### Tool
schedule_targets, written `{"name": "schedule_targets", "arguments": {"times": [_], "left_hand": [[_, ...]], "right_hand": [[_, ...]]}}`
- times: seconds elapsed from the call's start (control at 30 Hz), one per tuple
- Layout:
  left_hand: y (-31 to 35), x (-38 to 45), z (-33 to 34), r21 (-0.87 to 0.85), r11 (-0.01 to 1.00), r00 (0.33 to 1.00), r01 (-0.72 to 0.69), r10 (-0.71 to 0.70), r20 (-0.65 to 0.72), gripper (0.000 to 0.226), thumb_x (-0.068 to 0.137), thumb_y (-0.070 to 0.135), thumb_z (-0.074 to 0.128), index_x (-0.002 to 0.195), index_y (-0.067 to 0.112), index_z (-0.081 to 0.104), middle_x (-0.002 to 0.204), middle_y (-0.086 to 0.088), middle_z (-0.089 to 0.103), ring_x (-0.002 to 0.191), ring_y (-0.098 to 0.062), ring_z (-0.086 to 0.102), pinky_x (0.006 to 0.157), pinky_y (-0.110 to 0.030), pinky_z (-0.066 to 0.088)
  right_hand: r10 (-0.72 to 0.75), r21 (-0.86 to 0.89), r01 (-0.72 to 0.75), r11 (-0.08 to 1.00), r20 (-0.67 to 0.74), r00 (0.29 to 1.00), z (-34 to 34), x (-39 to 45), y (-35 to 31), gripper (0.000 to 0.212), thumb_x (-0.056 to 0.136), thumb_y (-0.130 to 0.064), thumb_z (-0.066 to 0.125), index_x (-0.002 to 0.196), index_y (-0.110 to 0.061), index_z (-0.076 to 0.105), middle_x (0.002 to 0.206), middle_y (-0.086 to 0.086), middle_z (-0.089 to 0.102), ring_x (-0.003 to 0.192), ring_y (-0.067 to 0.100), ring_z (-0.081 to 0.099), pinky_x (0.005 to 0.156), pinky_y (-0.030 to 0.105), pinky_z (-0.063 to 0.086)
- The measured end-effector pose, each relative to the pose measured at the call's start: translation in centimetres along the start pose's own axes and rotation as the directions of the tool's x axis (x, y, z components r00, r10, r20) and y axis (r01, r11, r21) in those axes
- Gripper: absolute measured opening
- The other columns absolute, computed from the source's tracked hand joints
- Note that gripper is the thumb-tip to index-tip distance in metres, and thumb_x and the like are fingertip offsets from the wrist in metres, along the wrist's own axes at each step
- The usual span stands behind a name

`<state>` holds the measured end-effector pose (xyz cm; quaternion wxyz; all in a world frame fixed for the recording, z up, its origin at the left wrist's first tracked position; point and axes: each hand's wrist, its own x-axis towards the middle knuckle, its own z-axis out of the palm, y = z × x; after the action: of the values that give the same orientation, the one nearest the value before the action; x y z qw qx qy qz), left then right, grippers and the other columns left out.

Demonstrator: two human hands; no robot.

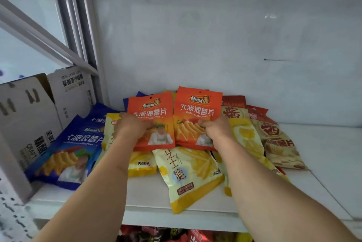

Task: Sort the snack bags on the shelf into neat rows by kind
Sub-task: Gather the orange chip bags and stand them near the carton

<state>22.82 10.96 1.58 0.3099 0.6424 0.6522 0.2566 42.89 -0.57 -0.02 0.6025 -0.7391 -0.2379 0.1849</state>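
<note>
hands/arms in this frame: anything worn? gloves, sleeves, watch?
Nothing worn that shows. The left hand and right hand are bare, no gloves, no rings visible. Both forearms are bare up to the frame edge: no sleeves, watch, bands or markings in view.

Our left hand (pixel 131 126) covers the lower left corner of the left orange bag (pixel 151 118), and our right hand (pixel 214 128) hides the lower right corner of the right orange bag (pixel 196 112). Behind these two bags we see only a sliver of a dark blue bag (pixel 139 95) and a strip of yellow. The yellow bags (pixel 188 173) lie partly under the orange ones. The cardboard boxes (pixel 27 120) at the left are cut by the picture's edge, their print too blurred for us to read. Below the shelf (pixel 323 153), the packets (pixel 176 235) on the lower level are cut off by the bottom edge.
</note>
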Motion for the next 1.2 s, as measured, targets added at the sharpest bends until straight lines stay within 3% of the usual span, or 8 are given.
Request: {"name": "schedule_targets", "arguments": {"times": [0.1,0.23,0.37,0.5,0.67,0.83,1.07,1.2], "left_hand": [[0.2,-0.6,-0.4,-0.150,0.988,0.998,0.049,-0.042,0.046,0.102,0.070,0.044,0.088,0.143,0.001,0.032,0.130,-0.018,0.054,0.112,-0.040,0.060,0.097,-0.048,0.049],[-0.3,-1.1,-0.5,-0.320,0.945,0.986,0.063,-0.009,0.168,0.043,0.079,0.024,0.083,0.105,-0.002,0.061,0.085,-0.012,0.066,0.074,-0.028,0.064,0.075,-0.040,0.053],[-0.5,-1.2,-0.7,-0.482,0.872,0.959,0.085,0.060,0.277,0.020,0.083,0.015,0.079,0.097,0.007,0.067,0.092,-0.014,0.075,0.083,-0.032,0.072,0.081,-0.042,0.058],[-0.3,-1.6,-0.6,-0.629,0.772,0.908,0.091,0.195,0.372,0.022,0.090,0.010,0.072,0.111,0.008,0.066,0.102,-0.015,0.076,0.084,-0.033,0.073,0.085,-0.050,0.058],[1.2,-3.9,0.1,-0.679,0.730,0.839,0.079,0.319,0.440,0.023,0.088,0.012,0.073,0.110,0.012,0.068,0.098,-0.011,0.078,0.087,-0.031,0.075,0.079,-0.046,0.060],[4.1,-8.3,3.2,-0.690,0.718,0.762,0.084,0.400,0.509,0.025,0.086,0.012,0.075,0.110,0.007,0.070,0.101,-0.013,0.077,0.093,-0.034,0.075,0.084,-0.049,0.060],[7.9,-16.1,10.6,-0.681,0.725,0.665,0.101,0.460,0.588,0.021,0.086,0.009,0.075,0.106,0.004,0.074,0.101,-0.014,0.077,0.092,-0.032,0.073,0.087,-0.046,0.058],[10.7,-20.8,15.7,-0.659,0.745,0.605,0.102,0.479,0.636,0.025,0.086,0.007,0.074,0.111,0.003,0.073,0.105,-0.015,0.077,0.099,-0.033,0.072,0.092,-0.045,0.056]], "right_hand": [[0.009,0.052,-0.008,0.999,-0.019,1.000,-0.6,-0.1,0.0,0.027,0.079,-0.009,0.082,0.101,-0.013,0.067,0.088,0.003,0.074,0.063,0.013,0.065,0.050,0.020,0.047],[0.068,0.089,-0.068,0.994,0.002,0.998,-1.2,-0.2,-0.5,0.020,0.082,-0.004,0.076,0.100,-0.006,0.068,0.072,0.004,0.069,0.055,0.018,0.060,0.051,0.024,0.047],[0.099,0.064,-0.102,0.993,0.048,0.994,-2.5,-0.5,-0.8,0.006,0.090,-0.008,0.069,0.088,-0.005,0.063,0.060,0.005,0.059,0.044,0.016,0.048,0.036,0.013,0.036],[0.094,0.079,-0.097,0.992,0.037,0.995,-4.3,-0.3,-1.3,0.015,0.090,-0.016,0.072,0.097,-0.003,0.067,0.057,0.004,0.059,0.049,0.016,0.054,0.049,0.023,0.042],[0.053,0.112,-0.055,0.992,0.022,0.998,-7.9,0.3,-1.8,0.017,0.088,-0.020,0.075,0.077,-0.009,0.068,0.053,0.004,0.060,0.048,0.017,0.056,0.058,0.027,0.046],[0.053,0.192,-0.047,0.980,-0.030,0.998,-13.0,0.7,-1.2,0.019,0.088,-0.015,0.074,0.073,-0.009,0.065,0.046,0.004,0.056,0.037,0.016,0.049,0.041,0.021,0.039],[0.078,0.178,-0.051,0.983,-0.151,0.985,-23.8,0.7,1.9,0.016,0.087,-0.020,0.075,0.079,-0.009,0.066,0.051,0.007,0.058,0.043,0.019,0.050,0.048,0.027,0.040],[0.129,0.152,-0.100,0.983,-0.195,0.972,-31.0,0.4,4.0,0.019,0.088,-0.024,0.074,0.077,-0.012,0.065,0.048,0.004,0.056,0.035,0.013,0.047,0.032,0.017,0.033]]}}
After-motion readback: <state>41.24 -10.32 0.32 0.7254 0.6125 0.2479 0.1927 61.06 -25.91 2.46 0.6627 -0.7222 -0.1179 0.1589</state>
